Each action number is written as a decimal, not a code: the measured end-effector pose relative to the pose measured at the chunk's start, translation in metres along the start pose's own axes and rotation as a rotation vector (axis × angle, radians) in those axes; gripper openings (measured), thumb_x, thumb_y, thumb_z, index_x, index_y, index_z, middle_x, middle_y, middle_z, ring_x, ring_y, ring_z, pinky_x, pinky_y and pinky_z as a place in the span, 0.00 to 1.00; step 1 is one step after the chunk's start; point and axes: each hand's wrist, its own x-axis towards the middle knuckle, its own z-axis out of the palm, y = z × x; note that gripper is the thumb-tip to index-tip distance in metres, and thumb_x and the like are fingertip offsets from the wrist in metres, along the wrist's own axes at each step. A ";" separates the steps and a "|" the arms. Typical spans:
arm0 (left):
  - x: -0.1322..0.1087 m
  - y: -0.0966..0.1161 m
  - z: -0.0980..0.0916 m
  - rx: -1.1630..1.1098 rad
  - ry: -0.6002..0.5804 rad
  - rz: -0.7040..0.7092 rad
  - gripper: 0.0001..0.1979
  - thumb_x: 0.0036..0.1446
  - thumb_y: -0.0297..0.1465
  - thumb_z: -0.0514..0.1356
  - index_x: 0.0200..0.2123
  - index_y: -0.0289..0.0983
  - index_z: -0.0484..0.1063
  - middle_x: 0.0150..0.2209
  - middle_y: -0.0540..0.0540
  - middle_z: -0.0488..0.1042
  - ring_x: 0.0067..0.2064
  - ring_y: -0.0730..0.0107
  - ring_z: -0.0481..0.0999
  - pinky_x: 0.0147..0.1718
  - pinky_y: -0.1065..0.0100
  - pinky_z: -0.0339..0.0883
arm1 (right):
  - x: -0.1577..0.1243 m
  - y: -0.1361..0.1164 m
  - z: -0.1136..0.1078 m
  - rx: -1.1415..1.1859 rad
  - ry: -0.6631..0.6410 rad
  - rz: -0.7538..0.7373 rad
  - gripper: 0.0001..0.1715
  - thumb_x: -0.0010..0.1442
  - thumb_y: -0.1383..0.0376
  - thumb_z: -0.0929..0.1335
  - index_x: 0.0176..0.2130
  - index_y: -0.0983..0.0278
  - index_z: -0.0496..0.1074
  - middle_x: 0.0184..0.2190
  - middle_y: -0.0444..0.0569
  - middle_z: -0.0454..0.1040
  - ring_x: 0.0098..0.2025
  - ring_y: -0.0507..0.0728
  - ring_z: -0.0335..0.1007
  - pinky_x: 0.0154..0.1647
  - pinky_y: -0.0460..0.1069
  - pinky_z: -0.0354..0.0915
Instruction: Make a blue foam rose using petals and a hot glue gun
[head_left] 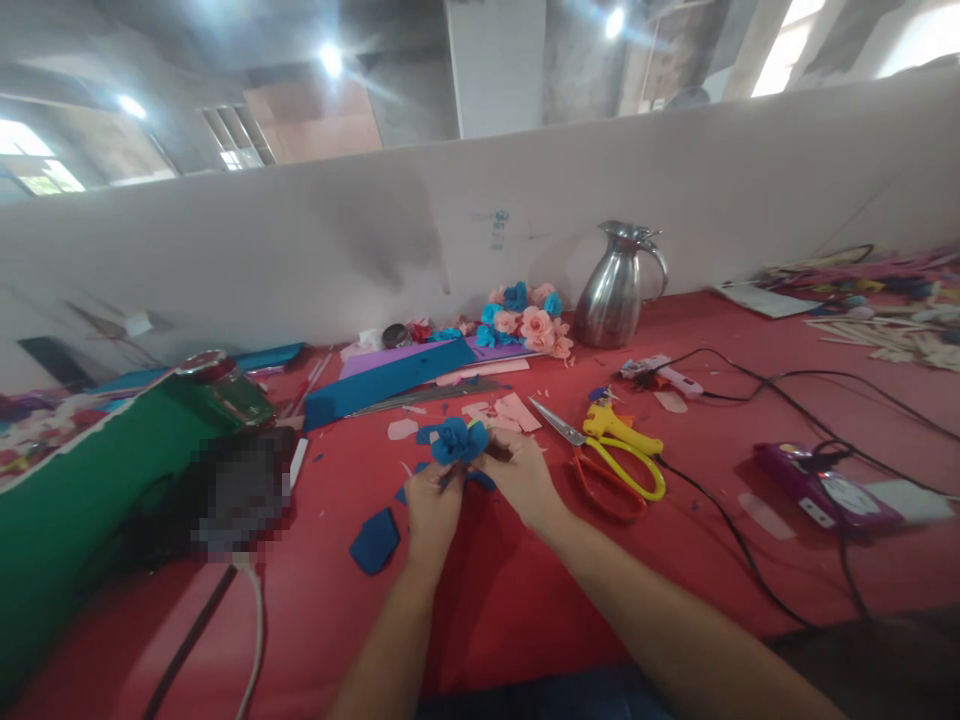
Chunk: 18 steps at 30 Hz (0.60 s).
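A blue paper flower (pixel 455 440) is held up over the red table, between my two hands. My left hand (pixel 433 500) grips it from below with closed fingers. At the flower's right edge, my right hand (pixel 517 465) pinches with bent fingers, apparently on a petal; the exact contact is too small to make out. Cut blue paper pieces (pixel 374 541) lie just left of my left hand, and more blue scraps show partly behind my fingers. Scissors (pixel 611 460) with red and yellow handles rest to the right of my right hand, partly overlapping a yellow glue gun (pixel 622 428).
Pink and blue paper flowers (pixel 536 325) are heaped near the wall beside a steel jug (pixel 619 285). Long blue paper (pixel 390 382) and pink scraps (pixel 516 412) lie ahead. A purple power strip (pixel 829 490) and black cables occupy the right; a green board (pixel 97 500) stands left.
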 end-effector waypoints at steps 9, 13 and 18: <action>-0.003 0.009 -0.003 0.070 0.032 0.051 0.12 0.49 0.32 0.56 0.22 0.37 0.79 0.19 0.50 0.75 0.21 0.70 0.69 0.23 0.71 0.60 | -0.002 -0.002 0.001 -0.001 -0.023 -0.032 0.07 0.49 0.61 0.71 0.29 0.62 0.77 0.25 0.43 0.76 0.30 0.56 0.71 0.34 0.50 0.67; -0.004 0.009 -0.003 0.081 0.029 0.038 0.13 0.50 0.34 0.56 0.21 0.36 0.79 0.19 0.50 0.75 0.22 0.70 0.69 0.23 0.72 0.60 | -0.002 -0.003 0.001 -0.016 -0.017 -0.022 0.08 0.51 0.60 0.70 0.29 0.61 0.78 0.25 0.43 0.76 0.29 0.57 0.72 0.34 0.51 0.68; -0.004 0.012 -0.003 0.152 0.020 0.044 0.15 0.51 0.35 0.56 0.20 0.36 0.78 0.17 0.50 0.74 0.21 0.71 0.69 0.22 0.72 0.59 | -0.003 -0.002 0.002 -0.050 0.015 -0.037 0.10 0.52 0.58 0.69 0.29 0.60 0.79 0.23 0.43 0.76 0.28 0.57 0.71 0.32 0.50 0.68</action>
